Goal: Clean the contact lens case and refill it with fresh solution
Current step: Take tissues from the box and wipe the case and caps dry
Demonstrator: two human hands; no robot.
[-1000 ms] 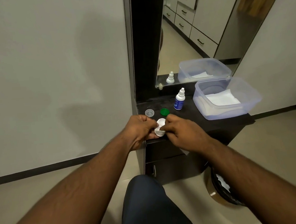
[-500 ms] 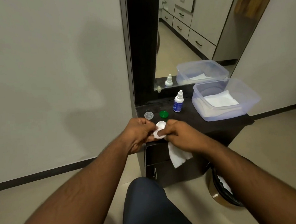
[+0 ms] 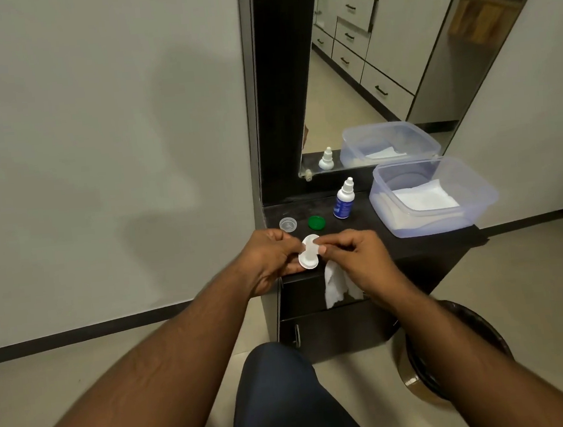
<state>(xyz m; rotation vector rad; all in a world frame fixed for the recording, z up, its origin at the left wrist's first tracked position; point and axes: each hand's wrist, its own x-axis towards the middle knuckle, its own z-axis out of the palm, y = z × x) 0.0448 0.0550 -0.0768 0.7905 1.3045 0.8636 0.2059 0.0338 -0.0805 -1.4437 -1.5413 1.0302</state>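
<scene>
- While the person sits before the dark cabinet (image 3: 362, 250), both hands meet over its front edge, just in front of the two loose caps.
- The left hand (image 3: 270, 259) grips the white contact lens case (image 3: 309, 256) from the left side, fingers curled round its edge and thumb on top.
- The case sits between the two hands, tilted, with its two round wells facing up; the nearer well is plainly visible.
- The right hand (image 3: 360, 257) pinches a white tissue (image 3: 336, 283) between thumb and fingertips, pressed at the farther well of the case; the rest of the tissue hangs down past the cabinet's edge.
- A clear cap (image 3: 288, 224) and a green cap (image 3: 316, 223) lie side by side on the cabinet top, just beyond the hands.
- A small dropper bottle (image 3: 343, 200) with a blue label stands upright behind the green cap, near the mirror (image 3: 379, 66).
- A clear plastic tub (image 3: 433, 198) holding white tissues sits to the right of the bottle.
- On the floor beside the cabinet, at the right, stands a round bin (image 3: 455, 351) with a dark liner.
</scene>
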